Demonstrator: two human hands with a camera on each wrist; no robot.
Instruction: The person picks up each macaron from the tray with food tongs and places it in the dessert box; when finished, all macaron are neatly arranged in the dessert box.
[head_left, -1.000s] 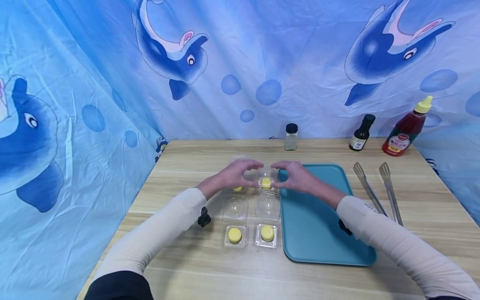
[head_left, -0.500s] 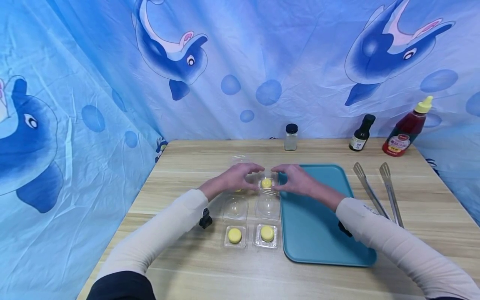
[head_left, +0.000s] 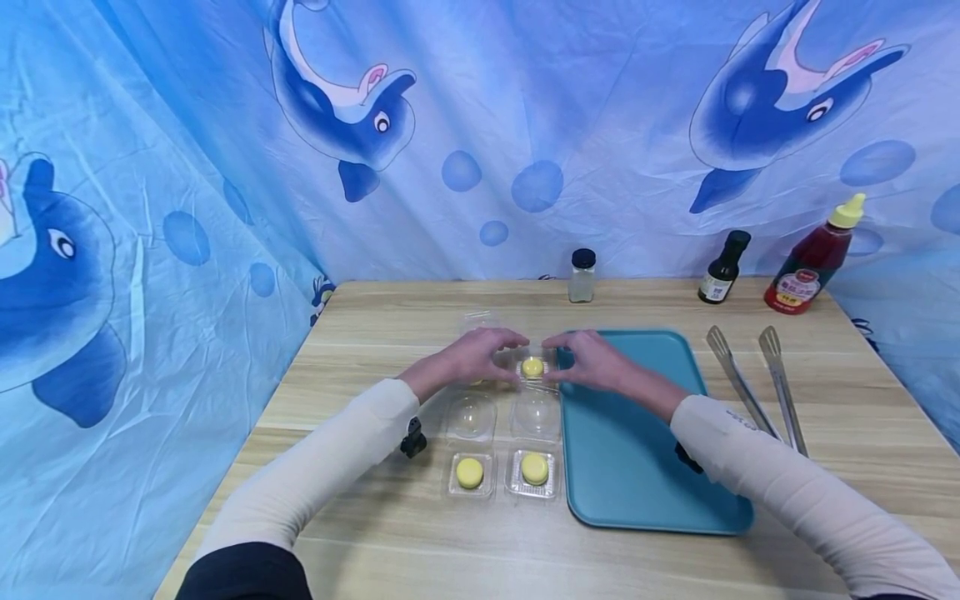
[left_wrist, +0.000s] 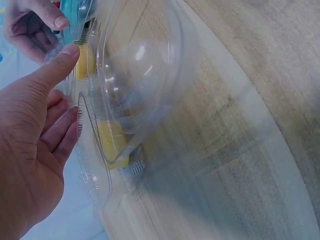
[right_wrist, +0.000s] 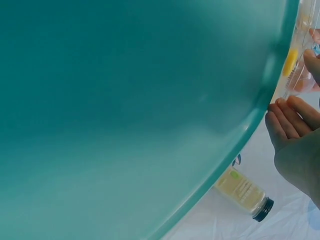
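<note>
Between my two hands sits a small clear plastic box (head_left: 533, 352) with a yellow macaron (head_left: 532, 367) inside. Its clear lid appears to be over the base. My left hand (head_left: 480, 354) grips the left side, thumb at the near edge and fingers at the far edge. On the opposite side my right hand (head_left: 592, 358) holds it in the same way. Two more boxes lie nearer, lids folded back, with a yellow macaron (head_left: 469, 472) in the left one and another macaron (head_left: 535, 468) in the right one. A further box (head_left: 480, 319) is partly hidden behind my left hand.
A teal tray (head_left: 645, 450) lies directly right of the boxes, under my right forearm. Metal tongs (head_left: 783, 392) rest beyond it. Along the back stand a black-capped jar (head_left: 582, 277), a dark bottle (head_left: 723, 267) and a red sauce bottle (head_left: 813, 258).
Both hands have shifted slightly toward the near side, and the lid between them looks lower over the macaron. During the last half second they have hardly moved.
</note>
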